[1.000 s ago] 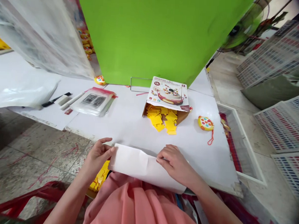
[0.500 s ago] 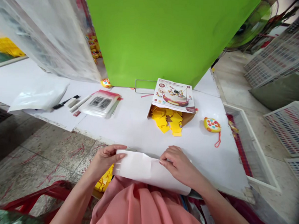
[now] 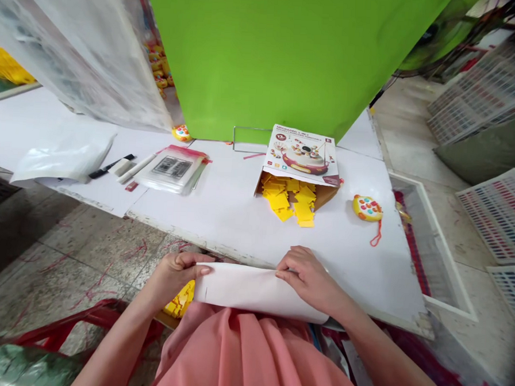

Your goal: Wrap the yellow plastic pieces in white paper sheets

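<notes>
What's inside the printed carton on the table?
Yellow flat pieces show at the open end of the printed carton, some spilling onto the white tabletop. Whatever lies deeper is hidden by the carton's top panel and the pieces themselves.

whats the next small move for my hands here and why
Probably slide the right hand outward along the upper edge of the white sheet. The left hand pinches near the left end, while the right pinches well short of the right end, so a wider grip would likely hold the sheet more evenly.
</notes>
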Tool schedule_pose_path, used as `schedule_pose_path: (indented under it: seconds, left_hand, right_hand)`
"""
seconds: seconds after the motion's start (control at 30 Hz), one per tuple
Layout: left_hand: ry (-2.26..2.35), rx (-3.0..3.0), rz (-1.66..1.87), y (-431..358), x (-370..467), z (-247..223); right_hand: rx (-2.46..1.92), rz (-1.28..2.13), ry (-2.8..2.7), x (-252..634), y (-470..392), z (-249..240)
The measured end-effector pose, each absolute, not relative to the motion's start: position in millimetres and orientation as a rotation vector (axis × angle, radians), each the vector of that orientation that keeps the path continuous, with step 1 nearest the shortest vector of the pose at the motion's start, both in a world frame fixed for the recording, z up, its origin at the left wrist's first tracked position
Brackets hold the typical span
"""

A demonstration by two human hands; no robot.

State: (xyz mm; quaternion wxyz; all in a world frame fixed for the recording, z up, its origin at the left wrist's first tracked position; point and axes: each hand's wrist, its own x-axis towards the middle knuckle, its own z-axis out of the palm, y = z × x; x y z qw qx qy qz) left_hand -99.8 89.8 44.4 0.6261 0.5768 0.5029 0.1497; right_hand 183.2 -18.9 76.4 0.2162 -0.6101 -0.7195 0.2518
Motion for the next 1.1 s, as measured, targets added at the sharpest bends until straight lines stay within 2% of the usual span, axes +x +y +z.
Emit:
schedule_pose_path:
  seconds: [0.23, 0.5, 0.6, 0.8, 1.1]
  left_hand:
    - [1.198, 1.637, 0.289, 85.6, -95.9, 49.2]
    - [1.119, 2.315, 0.480, 86.5, -80.1, 50.9]
    - [0.873, 2.467, 0.486, 74.5, -51.8, 57.3]
    - [0.778, 2.413, 0.335, 59.9, -11.1, 54.4]
    - [0.864, 2.319, 0.222, 72.5, -27.5, 59.0]
  right_hand:
    - [-1.705, 0.743, -1.973, 183.7, -21.3, 74.3]
    - [-1.760, 0.725, -2.007, 175.6, -17.4, 74.7]
    - [-1.746, 0.688, -2.038, 170.3, -15.0, 79.1]
    - [-1.748, 0.609, -2.082, 165.1, -18.9, 82.7]
    - [-1.776, 0.664, -2.040, 174.4, -20.5, 73.9]
